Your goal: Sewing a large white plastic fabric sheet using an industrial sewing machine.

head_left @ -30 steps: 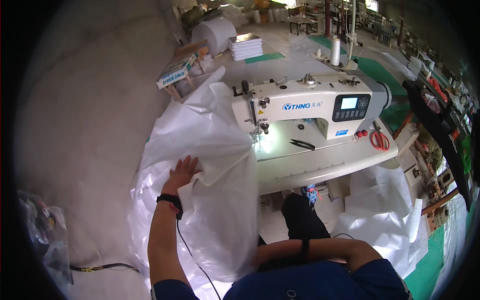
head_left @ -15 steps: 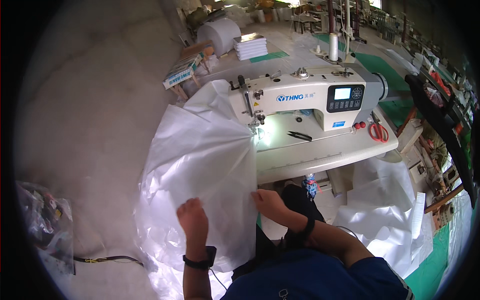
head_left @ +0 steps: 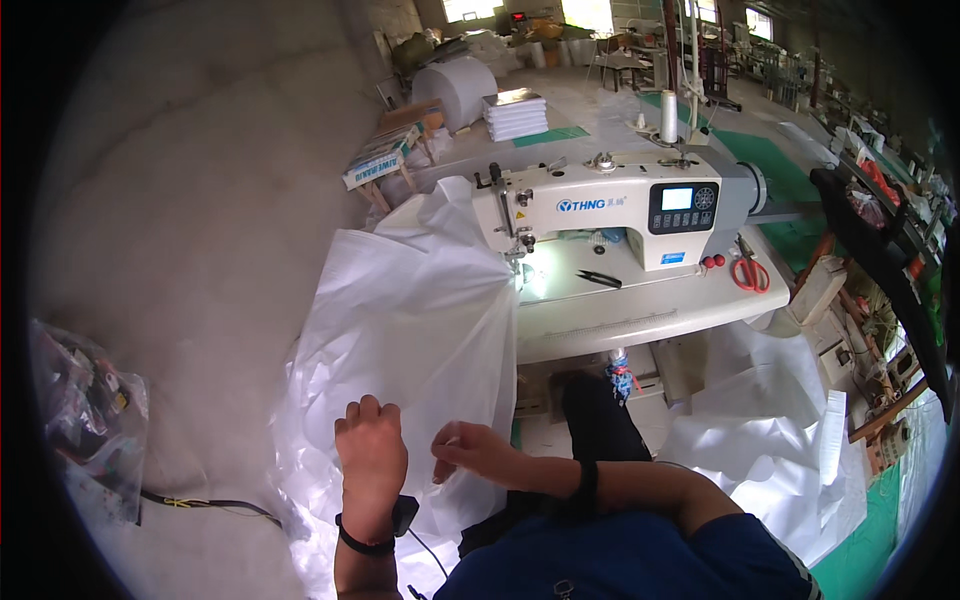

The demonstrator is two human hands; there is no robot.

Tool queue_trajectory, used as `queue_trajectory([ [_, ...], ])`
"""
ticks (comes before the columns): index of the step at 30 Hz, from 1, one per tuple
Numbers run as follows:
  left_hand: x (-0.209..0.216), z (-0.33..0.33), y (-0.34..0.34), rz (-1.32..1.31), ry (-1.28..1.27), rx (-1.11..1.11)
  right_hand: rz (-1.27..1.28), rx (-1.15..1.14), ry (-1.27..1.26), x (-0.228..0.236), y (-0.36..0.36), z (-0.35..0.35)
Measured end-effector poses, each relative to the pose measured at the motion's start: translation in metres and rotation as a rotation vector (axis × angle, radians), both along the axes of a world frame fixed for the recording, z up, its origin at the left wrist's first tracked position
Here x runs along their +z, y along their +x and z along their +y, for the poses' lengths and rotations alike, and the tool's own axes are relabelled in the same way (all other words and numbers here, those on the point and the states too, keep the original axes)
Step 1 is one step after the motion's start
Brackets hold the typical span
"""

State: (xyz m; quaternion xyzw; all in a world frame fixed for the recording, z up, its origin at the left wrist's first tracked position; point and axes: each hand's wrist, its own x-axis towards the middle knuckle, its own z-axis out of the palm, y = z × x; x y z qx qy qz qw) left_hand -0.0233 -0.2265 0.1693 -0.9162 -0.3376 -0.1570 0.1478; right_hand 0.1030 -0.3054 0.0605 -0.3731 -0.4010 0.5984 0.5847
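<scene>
A large white plastic sheet [head_left: 420, 330] hangs in folds from the left end of a white sewing machine [head_left: 600, 200]. Its upper corner lies under the lit needle area. My left hand [head_left: 370, 450] is closed over the lower part of the sheet, back of the hand up; the fingertips are hidden. My right hand [head_left: 475, 455] is beside it, in front of the sheet, with curled fingers pointing left. What lies between those fingers cannot be made out. Both hands are well below the machine's needle.
Black thread snips [head_left: 599, 279] and red-handled scissors [head_left: 749, 274] lie on the machine table [head_left: 640, 315]. More white sheeting [head_left: 760, 440] is heaped at the right. A clear bag of mixed items [head_left: 95, 420] stands at the left, with a dark cable [head_left: 215, 516] along the floor.
My right hand has left the sheet's right edge and moved left and down, close to my left hand. My left hand has shifted slightly left and down. The view has tilted up a little.
</scene>
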Motion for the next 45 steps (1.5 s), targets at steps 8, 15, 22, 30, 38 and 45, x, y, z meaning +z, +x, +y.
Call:
queue_trajectory([
  [8,-0.011,0.013,-0.04,-0.101,-0.711,-0.183,-0.191,0.14,0.036,0.016,-0.059,-0.006],
  [15,-0.026,0.029,-0.072,-0.062,-1.018,-0.261,-0.302,0.298,-0.022,0.018,-0.1,-0.003],
  [22,-0.018,0.016,-0.098,-0.202,-0.41,-0.204,-0.358,0.278,0.049,0.014,-0.13,0.003],
  [30,0.006,0.006,-0.102,-0.2,-0.613,-0.469,-0.34,0.155,0.222,0.021,-0.126,-0.009],
  [38,-0.029,0.026,-0.093,-0.386,-1.478,-0.237,-0.417,0.173,0.147,-0.002,-0.138,0.01],
  [45,-0.045,0.032,-0.095,-0.41,-1.105,-0.009,-1.12,0.265,0.333,0.016,-0.11,-0.001],
])
